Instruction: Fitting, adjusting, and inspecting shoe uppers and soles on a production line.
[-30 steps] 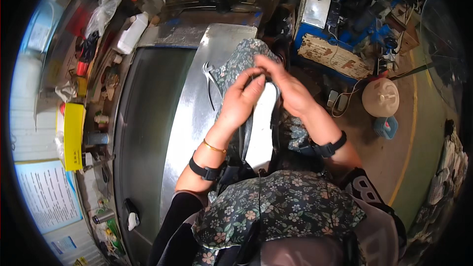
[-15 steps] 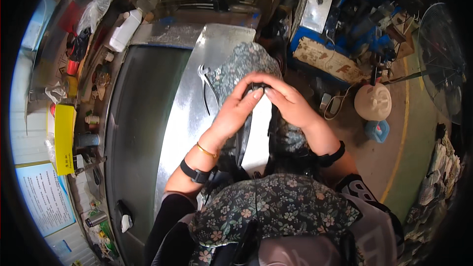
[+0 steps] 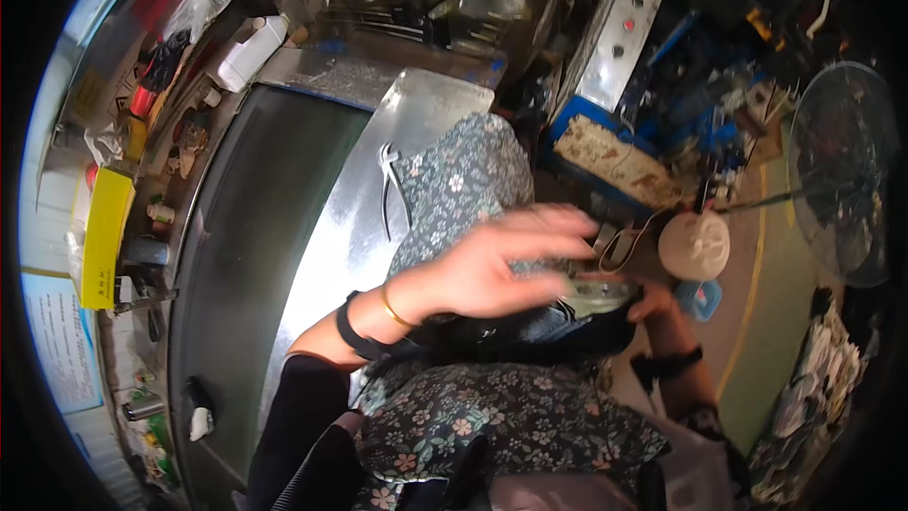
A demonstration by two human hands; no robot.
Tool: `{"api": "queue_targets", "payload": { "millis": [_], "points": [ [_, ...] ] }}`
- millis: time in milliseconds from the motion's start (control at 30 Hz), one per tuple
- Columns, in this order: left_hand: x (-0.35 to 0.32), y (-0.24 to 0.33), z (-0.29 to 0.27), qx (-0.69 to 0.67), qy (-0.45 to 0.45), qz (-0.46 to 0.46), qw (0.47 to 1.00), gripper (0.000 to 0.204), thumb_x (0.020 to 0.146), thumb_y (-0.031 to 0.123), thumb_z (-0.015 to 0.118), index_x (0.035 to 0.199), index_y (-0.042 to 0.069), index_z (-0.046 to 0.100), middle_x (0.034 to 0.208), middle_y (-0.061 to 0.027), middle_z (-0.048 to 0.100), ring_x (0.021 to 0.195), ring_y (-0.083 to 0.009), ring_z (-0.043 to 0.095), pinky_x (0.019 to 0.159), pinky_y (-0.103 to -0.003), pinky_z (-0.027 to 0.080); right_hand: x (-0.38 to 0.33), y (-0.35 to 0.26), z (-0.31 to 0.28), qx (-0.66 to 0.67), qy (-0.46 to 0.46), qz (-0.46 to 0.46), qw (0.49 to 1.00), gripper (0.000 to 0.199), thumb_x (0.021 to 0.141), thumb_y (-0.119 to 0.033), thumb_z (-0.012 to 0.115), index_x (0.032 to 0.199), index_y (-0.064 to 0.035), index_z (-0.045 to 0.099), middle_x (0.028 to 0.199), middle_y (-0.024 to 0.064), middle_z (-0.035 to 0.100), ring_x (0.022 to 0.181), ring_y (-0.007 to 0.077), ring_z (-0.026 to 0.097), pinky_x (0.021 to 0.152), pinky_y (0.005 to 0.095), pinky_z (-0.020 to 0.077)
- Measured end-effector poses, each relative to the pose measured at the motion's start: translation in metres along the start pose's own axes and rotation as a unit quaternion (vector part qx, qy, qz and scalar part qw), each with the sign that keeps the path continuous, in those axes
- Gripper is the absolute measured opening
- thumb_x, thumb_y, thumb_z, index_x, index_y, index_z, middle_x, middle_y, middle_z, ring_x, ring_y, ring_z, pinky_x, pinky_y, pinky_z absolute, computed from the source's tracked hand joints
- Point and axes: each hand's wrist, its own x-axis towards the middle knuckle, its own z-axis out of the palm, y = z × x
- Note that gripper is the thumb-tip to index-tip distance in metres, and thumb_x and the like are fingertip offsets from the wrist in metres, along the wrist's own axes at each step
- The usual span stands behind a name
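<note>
My left hand [image 3: 515, 265] is spread with its fingers apart and somewhat smeared by motion, above a dark item [image 3: 515, 336] in front of my body. The item's kind cannot be told; a pale greenish part shows at its right end. At that end my right hand [image 3: 654, 308] grips its edge, partly hidden behind the item. Beyond the left hand a floral cloth [image 3: 468, 170] covers something on the shiny metal sheet [image 3: 331, 227]. Pliers [image 3: 390, 185] lie along the cloth's left side, handles toward me.
Left of the metal sheet runs a dark belt-like surface [image 3: 255, 218]. A shelf beyond it carries a yellow box [image 3: 109, 237] and a white jug [image 3: 252, 52]. On the right are a round whitish container [image 3: 694, 246], a blue tub [image 3: 698, 300] and a large fan [image 3: 842, 170].
Both hands were together near the floral cloth; they have parted. My right hand moved right and nearer with the dark item, and the left opened above it. The view has shifted slightly.
</note>
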Motion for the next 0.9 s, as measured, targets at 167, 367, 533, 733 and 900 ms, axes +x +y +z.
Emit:
{"api": "queue_targets", "payload": {
  "millis": [167,367,533,733,900],
  "points": [
    [-0.11,-0.137,-0.088,0.317,0.317,-0.361,0.818,0.035,0.09,0.024,0.063,0.119,0.003,0.062,0.121,-0.017,0.062,0.111,-0.0291,0.059,0.092,-0.039,0.047,-0.021,0.101,0.006,0.108,0.383,-0.115,0.91,0.063,0.075,-0.034,0.064,0.122,0.0077,0.056,0.113,0.0184,0.064,0.103,0.0299,0.063,0.095,0.0413,0.0488],
    [-0.162,-0.186,-0.083,0.55,0.14,-0.407,0.716,0.055,0.091,0.036,0.054,0.136,0.004,0.049,0.151,-0.0205,0.032,0.142,-0.0411,0.024,0.115,-0.049,0.024,0.091,0.024,0.01,0.184,0.337,-0.286,0.878,0.056,0.089,-0.037,0.055,0.13,0.0019,0.051,0.125,0.016,0.059,0.112,0.0293,0.059,0.1,0.0409,0.0453],
    [-0.16,-0.179,-0.085,0.541,0.152,-0.414,0.716,0.053,0.092,0.033,0.052,0.136,0.004,0.049,0.15,-0.0207,0.033,0.141,-0.0412,0.024,0.115,-0.048,0.024,0.231,-0.105,-0.037,0.236,0.206,-0.325,0.892,0.053,0.09,-0.031,0.064,0.132,-0.0026,0.051,0.13,0.015,0.058,0.119,0.0291,0.056,0.101,0.0413,0.0451],
    [-0.141,-0.188,-0.079,0.533,0.138,-0.401,0.732,0.053,0.091,0.031,0.052,0.137,0.004,0.048,0.15,-0.0206,0.033,0.142,-0.0409,0.025,0.115,-0.048,0.024,0.419,-0.115,-0.15,-0.32,0.423,-0.344,0.775,0.051,0.083,-0.017,0.071,0.128,0.0024,0.056,0.11,0.0139,0.067,0.093,0.0207,0.065,0.083,0.0328,0.0497],
    [-0.154,-0.185,-0.079,0.536,0.142,-0.425,0.716,0.054,0.091,0.033,0.053,0.136,0.004,0.048,0.15,-0.0202,0.033,0.141,-0.0406,0.024,0.116,-0.044,0.023,0.399,-0.087,-0.123,-0.314,0.29,-0.257,0.867,0.035,0.092,-0.008,0.062,0.124,0.0045,0.058,0.112,0.0096,0.067,0.098,0.0166,0.063,0.086,0.0286,0.0497]
  ]
}}
